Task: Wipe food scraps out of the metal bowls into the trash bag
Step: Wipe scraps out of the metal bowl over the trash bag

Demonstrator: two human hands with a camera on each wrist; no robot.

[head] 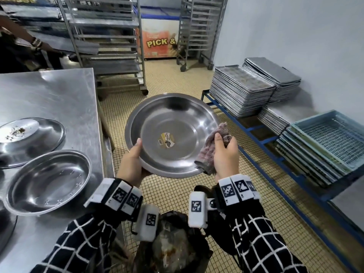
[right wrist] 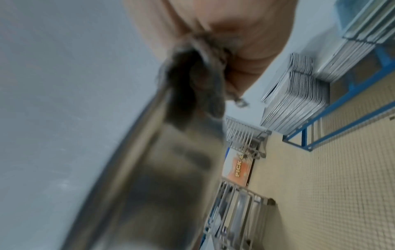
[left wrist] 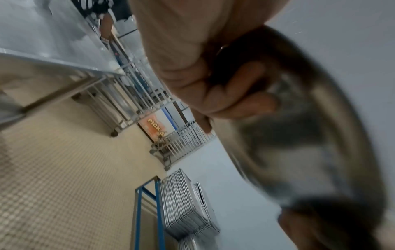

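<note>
writing: "PICK &" on freezer (head: 160,43); bowl sticker (head: 166,140) unreadable | left hand (head: 131,161): fingers curled, gripping metal bowl (head: 173,123) rim | right hand (head: 225,154): fingers clutching rag (head: 211,152) at rim

Layout: bowl held above the trash bag, counter to the left.

The held bowl (head: 171,134) sits between the left hand (head: 131,162) and the right hand (head: 225,156), over the trash bag (head: 173,245) on the floor. A cloth (head: 211,148) lies on its right rim. Two more bowls (head: 49,182) rest on the counter (head: 51,95), left. Stacked trays (head: 240,91) sit on a rack, right; shelving trolleys (head: 110,42) stand behind.
</note>
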